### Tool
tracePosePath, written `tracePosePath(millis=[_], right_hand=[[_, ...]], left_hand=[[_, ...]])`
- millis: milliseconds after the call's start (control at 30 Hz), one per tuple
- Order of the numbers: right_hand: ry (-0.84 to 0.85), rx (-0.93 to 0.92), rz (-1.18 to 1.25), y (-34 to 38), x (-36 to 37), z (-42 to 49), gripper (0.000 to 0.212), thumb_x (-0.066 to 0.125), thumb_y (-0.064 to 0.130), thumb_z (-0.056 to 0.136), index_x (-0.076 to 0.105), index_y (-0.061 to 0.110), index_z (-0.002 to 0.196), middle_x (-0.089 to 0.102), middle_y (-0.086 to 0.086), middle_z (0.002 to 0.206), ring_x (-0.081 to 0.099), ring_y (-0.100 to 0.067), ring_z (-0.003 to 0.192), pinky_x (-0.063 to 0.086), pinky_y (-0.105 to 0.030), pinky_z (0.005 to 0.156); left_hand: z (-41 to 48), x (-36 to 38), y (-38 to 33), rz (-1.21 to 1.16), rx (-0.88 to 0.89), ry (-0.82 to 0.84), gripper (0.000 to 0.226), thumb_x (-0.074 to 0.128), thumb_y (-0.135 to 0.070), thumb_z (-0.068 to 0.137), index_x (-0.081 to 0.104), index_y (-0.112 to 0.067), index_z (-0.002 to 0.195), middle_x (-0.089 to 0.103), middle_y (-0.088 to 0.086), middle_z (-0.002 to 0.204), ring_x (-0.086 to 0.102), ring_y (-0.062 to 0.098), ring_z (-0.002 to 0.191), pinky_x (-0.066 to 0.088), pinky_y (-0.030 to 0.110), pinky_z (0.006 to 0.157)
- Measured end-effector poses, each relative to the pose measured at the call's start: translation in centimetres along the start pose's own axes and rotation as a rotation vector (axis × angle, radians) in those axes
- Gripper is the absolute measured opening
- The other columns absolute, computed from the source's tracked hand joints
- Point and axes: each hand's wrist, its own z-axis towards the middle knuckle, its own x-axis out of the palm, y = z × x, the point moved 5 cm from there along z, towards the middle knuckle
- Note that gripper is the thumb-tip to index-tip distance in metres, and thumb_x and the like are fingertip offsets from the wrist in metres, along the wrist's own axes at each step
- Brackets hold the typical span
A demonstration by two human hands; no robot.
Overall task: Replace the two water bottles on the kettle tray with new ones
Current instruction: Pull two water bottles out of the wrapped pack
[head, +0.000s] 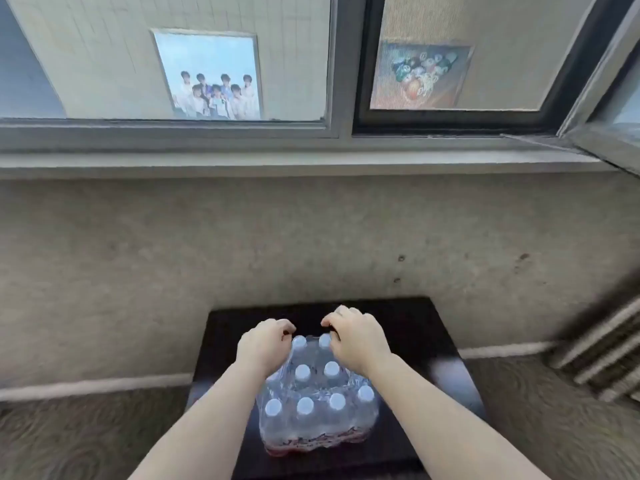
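A shrink-wrapped pack of water bottles [317, 407] with white caps stands on a small dark table [446, 372] below the window. My left hand [265, 344] rests on the pack's far left corner, its fingers curled into the plastic wrap. On the far right corner my right hand [356, 336] pinches the wrap beside a bottle cap. Both hands grip the film at the pack's far edge. No kettle tray is in view.
The dark table stands against a beige wall [311, 237] under a grey window sill [311, 161]. Patterned carpet [69, 438] lies on both sides. A radiator-like grille [602, 355] is at the right. An open window frame [609, 133] juts in at the upper right.
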Motion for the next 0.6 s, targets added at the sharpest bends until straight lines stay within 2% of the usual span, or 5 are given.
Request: tracePosePath(millis=[133,200,333,433,600], right_hand=[[0.104,-0.016,-0.046,0.1,5.6,-0.8,0.043,0.044,0.017,0.093,0.051,0.021,0.136,0.053,-0.002,0.136,0.054,-0.027,0.114,0.039,-0.041,0.092],[0.124,0.010,-0.010,-0.1,8.4,-1.5,0.044,0.045,0.018,0.093,0.050,0.024,0.136,0.046,0.001,0.145,0.050,-0.023,0.123,0.038,-0.042,0.098],[0.212,0.067,0.082,-0.8,13.1,-2.4,0.054,0.039,0.023,0.100,0.027,0.027,0.153,0.017,-0.002,0.165,0.019,-0.020,0.150,0.025,-0.045,0.115],[0.236,0.068,0.061,-0.9,15.6,-3.3,0.056,0.029,0.027,0.104,0.012,0.021,0.158,-0.006,-0.002,0.167,-0.008,-0.018,0.154,0.005,-0.042,0.124],[0.145,0.065,0.087,-1.2,16.3,-3.7,0.058,0.028,0.030,0.104,0.008,0.021,0.158,-0.011,-0.001,0.166,-0.013,-0.019,0.153,-0.006,-0.037,0.122]], left_hand=[[0.0,5.5,1.0,-0.020,0.029,0.147,0.041,0.042,-0.020,0.096,0.053,-0.029,0.135,0.055,0.002,0.125,0.055,0.025,0.116,0.051,0.039,0.091],[0.0,8.0,1.4,-0.043,0.040,0.177,0.042,0.044,-0.020,0.096,0.049,-0.030,0.137,0.051,0.003,0.134,0.054,0.028,0.118,0.050,0.038,0.088],[0.3,11.2,1.3,-0.067,0.068,0.177,0.043,0.047,-0.018,0.096,0.053,-0.029,0.137,0.046,0.001,0.146,0.057,0.027,0.119,0.048,0.036,0.095],[0.5,11.9,1.3,-0.030,0.063,0.069,0.039,0.050,-0.018,0.094,0.059,-0.025,0.131,0.055,0.003,0.138,0.061,0.024,0.113,0.048,0.034,0.094],[1.7,12.2,0.9,0.089,0.052,0.031,0.033,0.049,-0.016,0.093,0.063,-0.022,0.122,0.065,0.002,0.116,0.063,0.022,0.102,0.048,0.031,0.074]])
